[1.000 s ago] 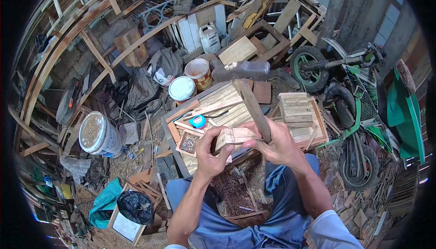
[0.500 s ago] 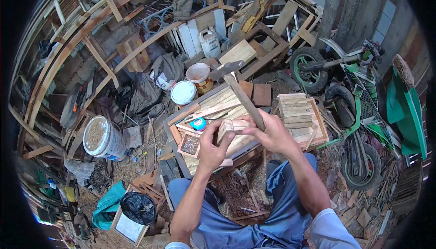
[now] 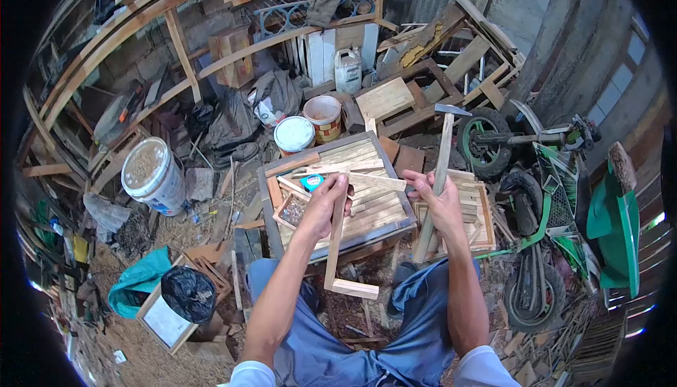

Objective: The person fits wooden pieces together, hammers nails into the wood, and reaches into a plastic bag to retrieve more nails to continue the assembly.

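My left hand (image 3: 324,209) is closed around a three-sided wooden frame (image 3: 335,249) of thin strips. One strip points right from the top corner, and a shorter one juts right at the bottom. In my right hand (image 3: 441,207) is a hammer (image 3: 443,150), held upright by its long wooden handle, metal head at the top. The thumb and some fingers of that hand reach toward the frame's upper strip, apart from its end. Below the hands lies a slatted wooden work table (image 3: 381,221) with a turquoise tape measure (image 3: 312,182) and a small box of nails (image 3: 290,212) on it.
Another slatted wooden piece (image 3: 483,218) lies right of the table. Beyond stand two buckets (image 3: 294,133) and a white jug (image 3: 348,71). A green motorbike (image 3: 550,189) and green wheelbarrow (image 3: 613,232) are at right. A sawdust-filled bucket (image 3: 159,182) stands at left.
The hands have moved apart. The frame has swung so its long strip hangs down from my left hand. The hammer has turned upright in my right hand. The view has shifted slightly.
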A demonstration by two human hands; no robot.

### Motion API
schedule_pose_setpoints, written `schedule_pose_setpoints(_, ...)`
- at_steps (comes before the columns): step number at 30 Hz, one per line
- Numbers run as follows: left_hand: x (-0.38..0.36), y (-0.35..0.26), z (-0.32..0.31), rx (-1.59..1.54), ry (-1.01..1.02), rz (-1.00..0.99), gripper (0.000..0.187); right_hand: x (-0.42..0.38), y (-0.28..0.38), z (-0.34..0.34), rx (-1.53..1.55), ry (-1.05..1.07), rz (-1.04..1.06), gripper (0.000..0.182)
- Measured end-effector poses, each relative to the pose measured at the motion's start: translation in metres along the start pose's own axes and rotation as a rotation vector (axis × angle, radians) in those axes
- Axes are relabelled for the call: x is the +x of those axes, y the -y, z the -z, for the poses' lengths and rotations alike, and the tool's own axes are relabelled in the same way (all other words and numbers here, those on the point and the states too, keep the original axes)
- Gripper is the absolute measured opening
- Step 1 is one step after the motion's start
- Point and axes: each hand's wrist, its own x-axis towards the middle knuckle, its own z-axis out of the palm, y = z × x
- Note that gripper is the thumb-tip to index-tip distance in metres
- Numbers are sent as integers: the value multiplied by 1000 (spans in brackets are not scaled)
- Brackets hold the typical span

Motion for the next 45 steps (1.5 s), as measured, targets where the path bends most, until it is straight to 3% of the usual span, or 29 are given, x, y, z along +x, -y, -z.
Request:
schedule_pose_setpoints(5,1,0,9,-201,140,188,30,5,-15,2,-182,75,-92,39)
schedule_pose_setpoints(9,-3,-2,10,90,180,119,35,1,-20,2,-281,124,-176,33)
schedule_pose_setpoints(11,-6,-7,15,89,207,134,41,-1,-14,1,-309,171,-241,30)
schedule_pose_setpoints(15,-5,-34,32,125,303,17,52,-2,-11,-13,-103,66,-284,25)
schedule_pose_setpoints(17,-7,-45,51,110,205,-68,55,5,-24,-1,-36,14,-332,24)
schedule_pose_setpoints(19,-7,-46,71,175,-27,-94,59,5,-28,3,34,-80,-352,22)
schedule_pose_setpoints(21,-4,-40,98,247,-212,-74,58,8,-25,1,99,-208,-324,22)
schedule_pose_setpoints(24,-12,-40,102,196,-329,12,63,8,-18,4,252,-269,-333,18)
schedule_pose_setpoints(28,-26,-42,64,-69,-47,94,63,10,-25,4,314,-342,-280,18)
schedule_pose_setpoints(32,-13,-35,67,-84,-144,-117,58,8,-19,2,342,-305,-259,18)
schedule_pose_setpoints(35,-13,-40,69,-94,-87,-212,55,6,-24,21,127,-205,-319,28)
schedule_pose_setpoints(37,-17,-43,63,-78,-139,-206,54,5,-23,18,64,-222,-278,35)
schedule_pose_setpoints(39,-16,-42,63,-46,-132,-195,54,6,-20,19,107,-111,-229,38)
schedule_pose_setpoints(45,-17,-44,60,-103,-61,-182,55,8,-16,18,186,-47,-162,33)
